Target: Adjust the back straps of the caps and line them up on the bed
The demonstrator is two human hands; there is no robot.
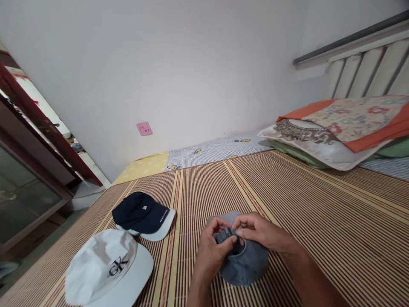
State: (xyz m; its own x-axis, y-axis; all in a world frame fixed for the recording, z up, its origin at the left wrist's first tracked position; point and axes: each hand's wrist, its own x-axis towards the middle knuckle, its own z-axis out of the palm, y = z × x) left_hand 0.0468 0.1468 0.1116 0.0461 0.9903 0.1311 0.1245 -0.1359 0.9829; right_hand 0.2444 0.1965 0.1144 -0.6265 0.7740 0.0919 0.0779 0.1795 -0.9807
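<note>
Grip: left hand (215, 247) and right hand (260, 230) both closed, fingertips pinching the strap (230, 232) of the grey cap (246, 266); strap detail partly hidden by fingers. Grey cap lies on the striped mat (198, 200), the landmark, near its front edge. White cap (102, 266), cropped at the bottom, and navy cap (140, 213) sit on the mat's left part. Pillows (319, 145) at its far right, cropped.

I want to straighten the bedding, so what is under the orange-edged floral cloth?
A pale pillow with a brown pattern shows below the floral cloth, and green fabric below that. Whatever else the cloth and pillow cover can't be seen.
</note>
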